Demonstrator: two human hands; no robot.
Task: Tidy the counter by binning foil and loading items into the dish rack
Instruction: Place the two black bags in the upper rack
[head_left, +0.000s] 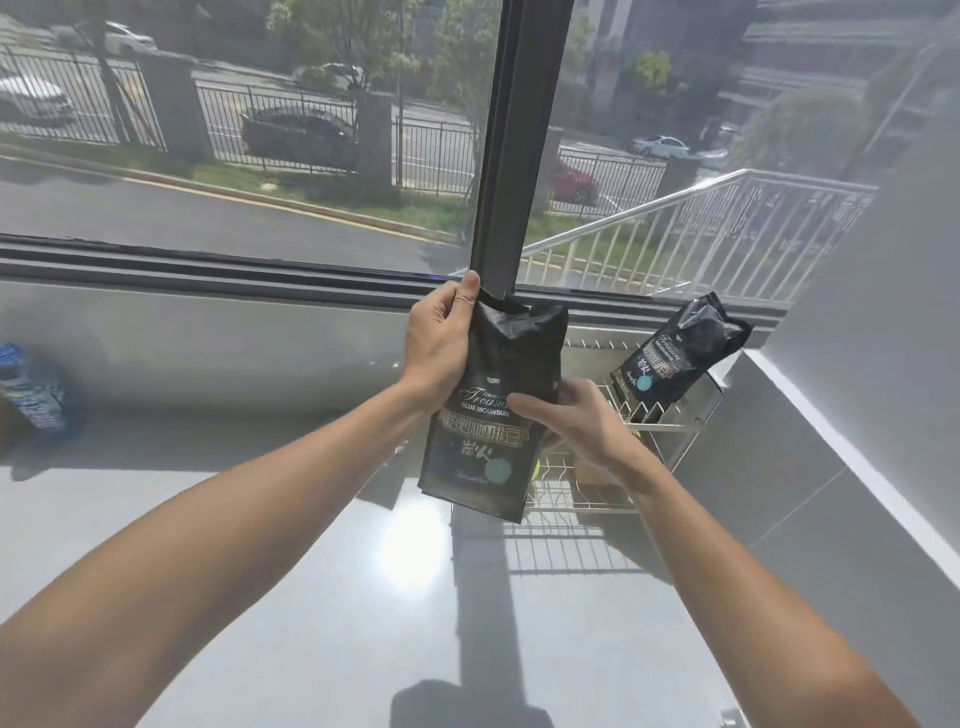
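Gripping a black coffee bag (493, 405) mid-frame, we are clasping its top with our left hand (439, 345), our right hand (574, 415) pinching its side, above the dish rack (660, 421)

Two bare forearms, the left hand (439, 345) and right hand (576, 415), with no sleeves, gloves, rings or watch visible (fingernails short and unpainted).
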